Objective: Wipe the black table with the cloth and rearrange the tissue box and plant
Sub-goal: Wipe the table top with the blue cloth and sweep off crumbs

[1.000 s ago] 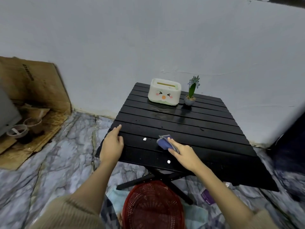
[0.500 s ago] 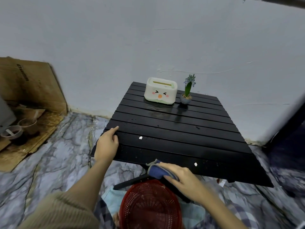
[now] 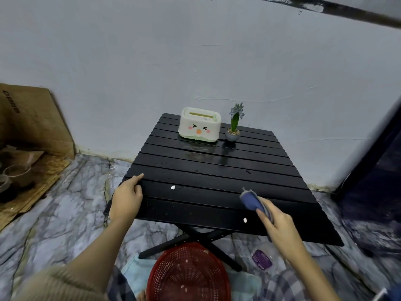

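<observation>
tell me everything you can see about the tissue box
The tissue box is a cream, rounded box, plastic by its look, with a pale green base and a long slot on top; no tissue sticks out. Its front shows a cartoon face: squinting eyes, pink cheeks, orange beak. It stands upright at the far end of the black table, near the wall, just left of the plant. Neither hand touches it.

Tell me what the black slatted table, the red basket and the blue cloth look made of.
Black slatted table: likely painted wood or metal; the glossy slats mirror the box. Red basket: probably moulded plastic, judging by its fine, even mesh. Blue cloth: soft fabric, crumpled under the right hand.
</observation>
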A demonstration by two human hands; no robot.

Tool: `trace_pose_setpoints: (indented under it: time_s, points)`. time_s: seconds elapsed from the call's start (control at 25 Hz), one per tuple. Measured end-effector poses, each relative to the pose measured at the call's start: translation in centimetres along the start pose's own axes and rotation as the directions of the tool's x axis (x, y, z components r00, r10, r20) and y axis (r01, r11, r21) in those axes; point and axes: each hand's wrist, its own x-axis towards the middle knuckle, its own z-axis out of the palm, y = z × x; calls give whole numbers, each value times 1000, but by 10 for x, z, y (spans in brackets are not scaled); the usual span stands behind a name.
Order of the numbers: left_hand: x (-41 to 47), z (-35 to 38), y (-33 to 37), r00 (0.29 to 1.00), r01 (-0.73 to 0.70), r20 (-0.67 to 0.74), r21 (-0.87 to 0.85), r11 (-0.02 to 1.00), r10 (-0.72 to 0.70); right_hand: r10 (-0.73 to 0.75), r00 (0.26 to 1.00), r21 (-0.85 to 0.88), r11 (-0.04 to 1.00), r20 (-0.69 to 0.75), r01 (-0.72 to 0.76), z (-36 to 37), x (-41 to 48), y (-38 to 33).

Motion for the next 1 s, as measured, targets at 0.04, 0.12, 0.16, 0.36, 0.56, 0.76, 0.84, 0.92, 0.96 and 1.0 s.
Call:
trace_pose_setpoints:
  time_s: [0.04, 0.12, 0.16, 0.36, 0.56, 0.76, 0.84, 0.92, 0.96, 1.0]
  points:
    - [0, 0, 0, 1000, 1, 0, 1, 1000, -1, 54, 998, -25, 998, -35, -55, 4, -3, 8]
    - [1, 1, -2, 1000, -4, 2, 1, 1000, 4, 131, 989, -70, 988, -66, -135, 21, -12, 18]
    - [1, 2, -2, 1000, -8, 3, -1, 1000, 8, 148, 986, -80, 985, -70, -154, 31, -16, 17]
    - [4, 2, -4, 1000, -19, 17, 14, 1000, 19, 80, 997, -54, 995, 11, -80, 63, -15, -7]
    - [4, 3, -5, 999, -38, 38, 24, 999, 37, -78, 975, -1, 997, 208, 80, 83, -15, -28]
    - [2, 1, -2, 998, -48, 36, 25, 999, 47, -191, 887, 24, 980, 420, 199, 86, -25, -30]
    - [0, 0, 0, 998, -50, 39, 18, 999, 49, -196, 849, 11, 976, 491, 219, 79, -24, -34]
    - [-1, 0, 1, 998, -61, 36, 14, 998, 61, -197, 839, 31, 977, 506, 211, 70, -15, -45]
    - [-1, 0, 1, 997, -67, 34, 14, 998, 66, -199, 856, 47, 978, 478, 201, 66, -8, -50]
    - [-1, 0, 1, 997, -68, 32, 12, 998, 68, -206, 877, 68, 978, 435, 196, 64, 2, -56]
